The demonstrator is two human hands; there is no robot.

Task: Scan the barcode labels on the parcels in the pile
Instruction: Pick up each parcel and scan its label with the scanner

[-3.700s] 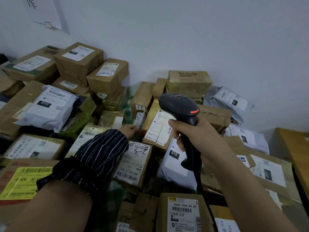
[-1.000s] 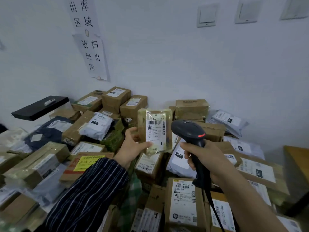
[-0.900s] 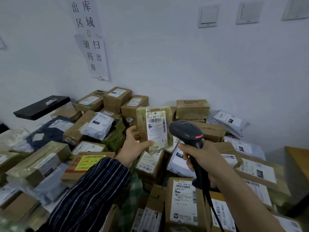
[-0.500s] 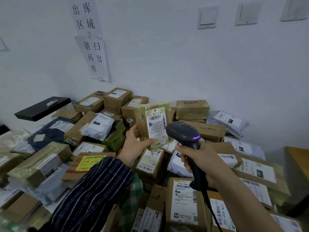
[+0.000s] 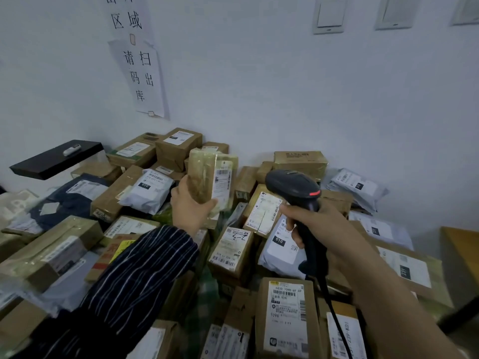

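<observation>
Head view, parcel pile [image 5: 285, 314] against white wall [image 5: 259, 86], left hand [image 5: 190, 208] gripping taped parcel [image 5: 207, 177], right hand [image 5: 329, 229] clasping scanner [image 5: 293, 185]

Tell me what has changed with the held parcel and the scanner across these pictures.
The left hand, at first reaching into the pile, picked up a taped brown parcel and held it up beside the scanner, label facing the camera. It has since turned the parcel so the label faces right. The scanner's light flashed purple and is red again. The right hand grips the scanner as before.
</observation>
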